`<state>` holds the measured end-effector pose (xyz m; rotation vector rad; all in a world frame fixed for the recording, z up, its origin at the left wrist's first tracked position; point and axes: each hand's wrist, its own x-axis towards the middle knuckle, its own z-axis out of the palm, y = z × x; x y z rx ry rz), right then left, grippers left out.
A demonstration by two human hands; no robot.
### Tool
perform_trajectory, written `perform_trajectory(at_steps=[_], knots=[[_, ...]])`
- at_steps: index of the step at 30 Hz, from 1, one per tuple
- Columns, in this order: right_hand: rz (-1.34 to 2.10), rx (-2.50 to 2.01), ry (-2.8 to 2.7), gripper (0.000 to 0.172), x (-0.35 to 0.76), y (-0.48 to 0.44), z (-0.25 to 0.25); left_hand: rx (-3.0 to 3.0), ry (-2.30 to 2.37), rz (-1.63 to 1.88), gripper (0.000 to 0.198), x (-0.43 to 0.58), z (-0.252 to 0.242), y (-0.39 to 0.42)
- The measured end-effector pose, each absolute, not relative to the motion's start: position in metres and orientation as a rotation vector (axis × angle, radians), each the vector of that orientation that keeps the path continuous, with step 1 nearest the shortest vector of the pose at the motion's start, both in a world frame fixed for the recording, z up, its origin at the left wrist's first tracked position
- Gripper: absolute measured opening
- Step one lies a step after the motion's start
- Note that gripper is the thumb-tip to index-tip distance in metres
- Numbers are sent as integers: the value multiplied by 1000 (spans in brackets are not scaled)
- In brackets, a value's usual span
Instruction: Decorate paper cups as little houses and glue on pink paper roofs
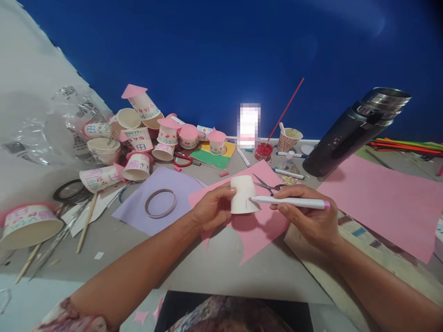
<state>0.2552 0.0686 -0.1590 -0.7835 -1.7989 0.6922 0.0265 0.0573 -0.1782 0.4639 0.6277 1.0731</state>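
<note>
My left hand [215, 207] is closed on a white paper cup [241, 189], thumb against its side, the cup turned upside down. In my right hand [311, 219] is a white marker [294, 201] with a pink end. Its tip touches the cup's wall, where a short pink line shows. Under and behind the cup lies a cut sheet of pink paper [265, 237]. A pair of scissors [268, 184] rests on that sheet, its handles partly hidden by my right fingers.
Decorated cups with pink paper roofs [168, 123] crowd the back left. A roll of tape [160, 203] sits on purple paper [133, 214]. At the right stand a dark flask [346, 133] and another pink sheet [387, 198]. A cloth [311, 249] lies beneath my right forearm.
</note>
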Motion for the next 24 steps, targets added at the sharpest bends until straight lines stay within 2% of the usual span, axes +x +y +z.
perform_trajectory(at_steps=[20, 24], knots=[[597, -726, -1815, 9, 251, 65, -157, 438, 611, 1094, 33, 27, -183, 59], [596, -715, -1840, 3, 253, 64, -157, 446, 592, 1083, 30, 27, -183, 59]])
